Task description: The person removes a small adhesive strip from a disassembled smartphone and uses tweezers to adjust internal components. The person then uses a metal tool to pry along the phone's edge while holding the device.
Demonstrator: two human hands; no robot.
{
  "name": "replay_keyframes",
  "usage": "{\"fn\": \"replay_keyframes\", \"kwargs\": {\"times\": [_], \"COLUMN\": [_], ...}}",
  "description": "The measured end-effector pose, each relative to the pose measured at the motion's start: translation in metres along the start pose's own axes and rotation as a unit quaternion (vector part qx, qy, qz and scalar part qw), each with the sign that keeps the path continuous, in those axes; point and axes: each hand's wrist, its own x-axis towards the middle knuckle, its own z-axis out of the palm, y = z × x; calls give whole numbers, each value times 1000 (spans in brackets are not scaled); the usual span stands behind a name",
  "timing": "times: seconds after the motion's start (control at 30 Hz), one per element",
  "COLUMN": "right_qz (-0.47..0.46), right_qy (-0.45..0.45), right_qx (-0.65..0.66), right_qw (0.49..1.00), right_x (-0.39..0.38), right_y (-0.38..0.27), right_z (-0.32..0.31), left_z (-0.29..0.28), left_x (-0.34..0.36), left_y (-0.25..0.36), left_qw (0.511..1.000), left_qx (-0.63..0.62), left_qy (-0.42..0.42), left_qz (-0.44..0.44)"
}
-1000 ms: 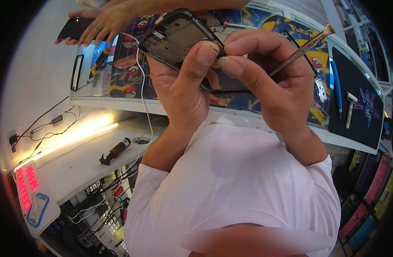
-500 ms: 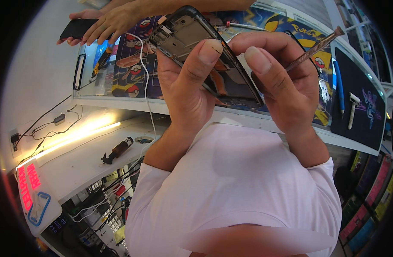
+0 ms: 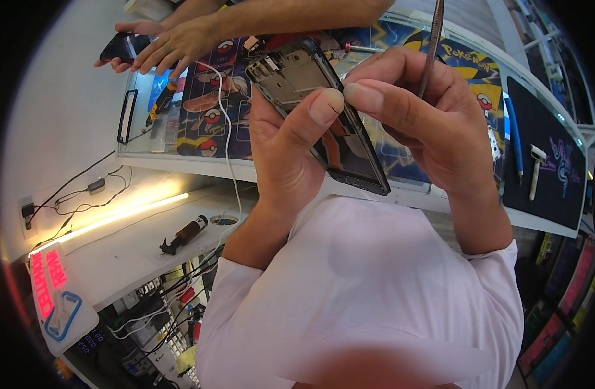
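My left hand (image 3: 290,152) grips an opened phone housing (image 3: 296,72) by its long sides, thumb pressed on the near edge. The housing is tilted, its grey metal inside showing, and an orange flex cable (image 3: 332,152) lies within. Thumb and forefinger of my right hand (image 3: 434,120) pinch at the housing's right edge, close to my left thumb. A thin, ridged metal tool (image 3: 432,48) is tucked among my right fingers and points upward; its lower end is hidden. Whether the pinch also holds a small part I cannot tell.
Beyond, another person's hands (image 3: 177,47) hold a dark phone (image 3: 116,50). A white cable (image 3: 227,123) crosses the patterned mat (image 3: 197,123). On the right, a blue pen-like tool (image 3: 514,139) and a white-handled roller (image 3: 535,175) lie by a black mat (image 3: 550,204). An amber bottle (image 3: 190,229) lies lower left.
My right thumb and forefinger have come in against the housing's edge. The metal tool has swung from slanting right to nearly upright. The housing's lower end has dropped somewhat.
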Motion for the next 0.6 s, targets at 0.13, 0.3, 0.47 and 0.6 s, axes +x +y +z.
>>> {"fn": "replay_keyframes", "kwargs": {"times": [0.13, 0.3, 0.47, 0.6], "right_qz": [-1, 27, 70, 58], "right_qy": [-8, 9, 0, 4], "right_qx": [-38, -65, 15, 16], "right_qw": [999, 997, 997, 998], "right_x": [1, 3, 1, -4], "right_y": [0, 2, 3, 5], "right_z": [-4, -5, -4, -3], "left_z": [-1, 5, 5, 2], "left_x": [1, 2, 1, 3], "left_y": [1, 1, 5, 6], "left_qw": [999, 998, 1000, 999], "left_qx": [37, 50, -15, 9], "left_qy": [-20, 23, 5, -26], "left_qz": [9, -13, -13, -21]}}
